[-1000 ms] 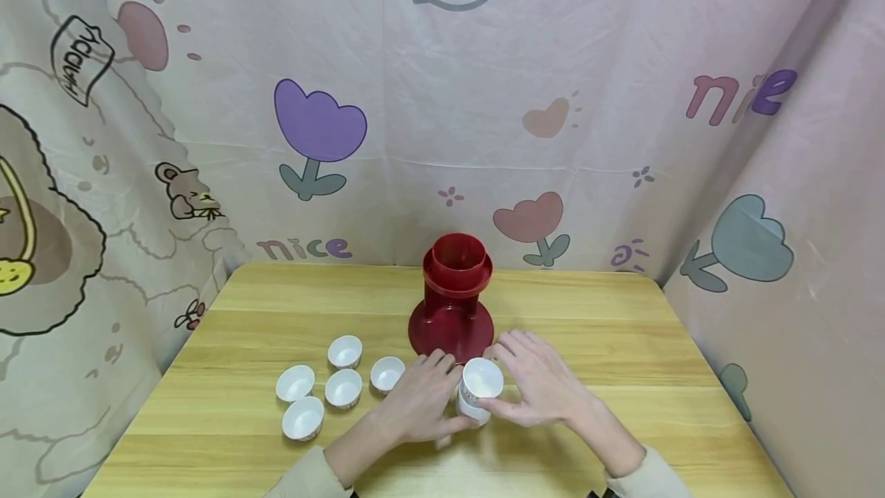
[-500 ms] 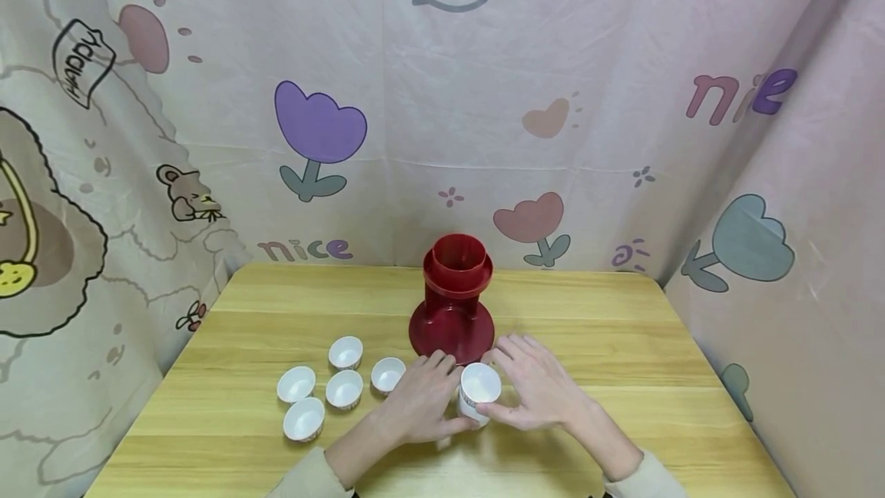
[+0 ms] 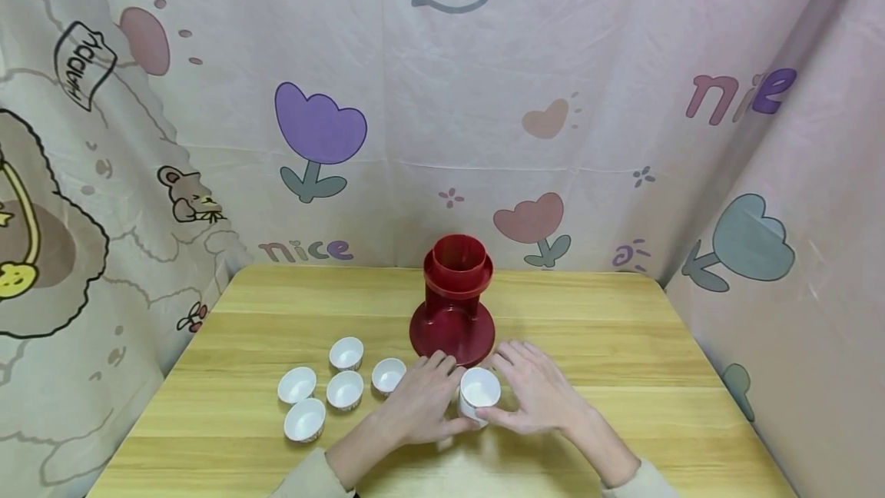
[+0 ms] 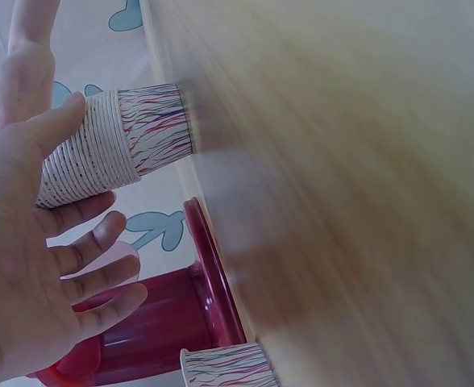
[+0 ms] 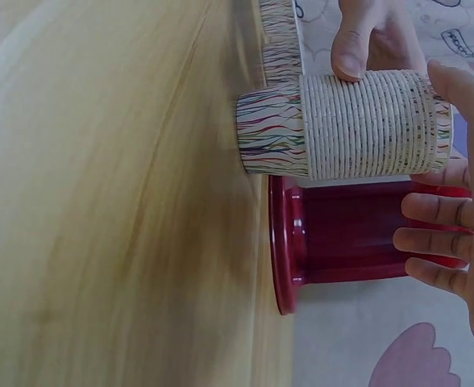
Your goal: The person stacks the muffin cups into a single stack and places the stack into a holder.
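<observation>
A tall stack of white paper cups [image 3: 480, 389] with coloured wavy lines stands upright on the wooden table, right of centre. My left hand [image 3: 422, 404] grips its side between thumb and index finger; the other fingers are spread, as the left wrist view shows. At the top, my right hand [image 3: 534, 392] pinches the uppermost paper cup [image 5: 443, 133] with thumb and index finger. That cup sits nested in the stack, a narrow patterned band showing below its rim. The stack's lower cup [image 5: 271, 129] shows its full pattern near the tabletop.
Several single paper cups [image 3: 304, 419] stand mouth-up to the left on the wooden table [image 3: 594, 329]. Just behind the hands is a dark red plastic stand [image 3: 452, 321] with a round base and a tube-like top. A printed curtain [image 3: 442, 98] hangs behind the table.
My right hand has come slightly down with the uppermost paper cup, which sits lower in the stack than before. My left hand keeps its grip in nearly the same spot.
</observation>
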`<state>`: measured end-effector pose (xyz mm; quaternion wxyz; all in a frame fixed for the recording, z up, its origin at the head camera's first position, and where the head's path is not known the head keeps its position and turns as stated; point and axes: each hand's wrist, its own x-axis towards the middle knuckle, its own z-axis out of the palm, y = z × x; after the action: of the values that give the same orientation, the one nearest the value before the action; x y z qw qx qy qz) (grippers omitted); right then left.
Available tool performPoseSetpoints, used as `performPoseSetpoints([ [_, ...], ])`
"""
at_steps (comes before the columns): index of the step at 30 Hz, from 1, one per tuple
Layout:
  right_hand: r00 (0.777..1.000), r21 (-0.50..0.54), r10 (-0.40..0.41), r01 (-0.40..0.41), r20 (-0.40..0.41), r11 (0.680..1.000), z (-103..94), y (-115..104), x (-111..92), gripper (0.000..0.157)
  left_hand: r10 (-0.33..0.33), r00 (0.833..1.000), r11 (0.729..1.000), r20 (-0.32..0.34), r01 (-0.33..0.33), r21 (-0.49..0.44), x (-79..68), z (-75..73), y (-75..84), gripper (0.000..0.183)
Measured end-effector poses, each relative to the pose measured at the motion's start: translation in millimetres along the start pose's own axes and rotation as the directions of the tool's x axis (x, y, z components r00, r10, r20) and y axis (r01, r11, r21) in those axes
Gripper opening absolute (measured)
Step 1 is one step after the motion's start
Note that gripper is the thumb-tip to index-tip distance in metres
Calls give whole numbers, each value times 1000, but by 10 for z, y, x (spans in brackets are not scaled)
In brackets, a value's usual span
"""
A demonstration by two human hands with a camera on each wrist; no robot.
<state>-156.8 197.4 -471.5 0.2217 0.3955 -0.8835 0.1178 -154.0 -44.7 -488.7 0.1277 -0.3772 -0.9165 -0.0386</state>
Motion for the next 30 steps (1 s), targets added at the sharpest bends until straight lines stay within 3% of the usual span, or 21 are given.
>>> performPoseSetpoints([
  [30, 998, 23, 62, -62, -1, 998, 90, -16, -77, 51, 7, 1000, 1000, -13, -7, -8, -5, -7, 9, 68],
])
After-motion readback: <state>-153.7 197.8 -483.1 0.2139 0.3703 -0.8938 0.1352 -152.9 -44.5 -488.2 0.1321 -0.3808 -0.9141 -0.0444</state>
